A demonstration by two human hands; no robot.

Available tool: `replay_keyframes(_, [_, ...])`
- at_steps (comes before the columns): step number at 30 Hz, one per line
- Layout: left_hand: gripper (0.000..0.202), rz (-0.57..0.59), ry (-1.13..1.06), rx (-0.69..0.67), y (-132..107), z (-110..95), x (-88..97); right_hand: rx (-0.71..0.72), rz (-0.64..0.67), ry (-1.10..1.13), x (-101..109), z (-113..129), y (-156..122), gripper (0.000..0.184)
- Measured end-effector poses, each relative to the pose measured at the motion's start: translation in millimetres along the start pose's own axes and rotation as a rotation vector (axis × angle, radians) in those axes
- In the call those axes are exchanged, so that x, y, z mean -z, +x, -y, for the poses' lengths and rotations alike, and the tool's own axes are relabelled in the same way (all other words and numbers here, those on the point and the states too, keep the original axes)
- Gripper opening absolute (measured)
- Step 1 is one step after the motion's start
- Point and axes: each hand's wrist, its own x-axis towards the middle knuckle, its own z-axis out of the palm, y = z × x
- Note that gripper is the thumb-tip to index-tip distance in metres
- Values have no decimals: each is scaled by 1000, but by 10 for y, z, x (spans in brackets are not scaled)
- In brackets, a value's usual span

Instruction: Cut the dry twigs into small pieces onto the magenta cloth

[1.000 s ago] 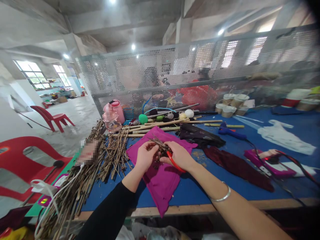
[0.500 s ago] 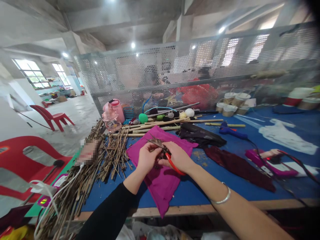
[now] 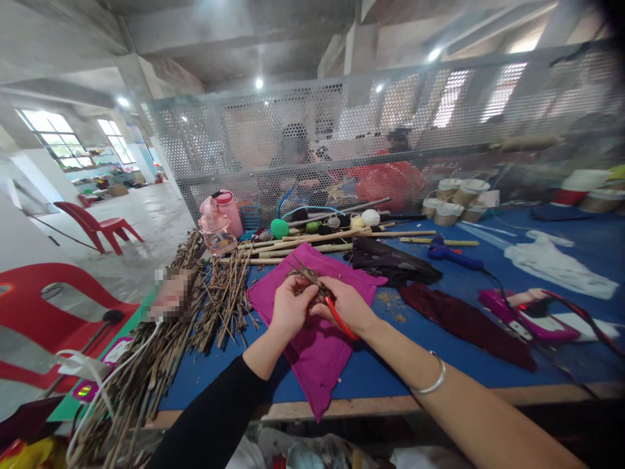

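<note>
Fingers on the left hand [image 3: 291, 303] look pinched nearly together, can't tell on what, right hand [image 3: 348, 306] curled round red-handled metal scissors [image 3: 340, 320] over magenta cloth [image 3: 319, 368], probably spread to catch crumbly brown bits [image 3: 297, 274]

A craft workshop, roomy and concrete-built.
Concrete beams [image 3: 273, 51] run overhead, and two people [image 3: 294, 155] show through a perforated metal screen [image 3: 234, 133] beyond the blue table [image 3: 205, 384]. On it lie dry twigs [image 3: 227, 293] at left, poles [image 3: 405, 234] and yarn balls [image 3: 280, 228] at the far side, and a glue gun [image 3: 456, 255] at right; above its middle, red-handled scissors [image 3: 338, 318]. Red chairs [image 3: 66, 293] stand on the floor [image 3: 159, 212] at left.
</note>
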Motion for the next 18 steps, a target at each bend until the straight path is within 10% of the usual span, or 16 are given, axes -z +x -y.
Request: replay_keyframes(18, [17,4,16,52,42,21,33,11,24,-181,68,33,12,56])
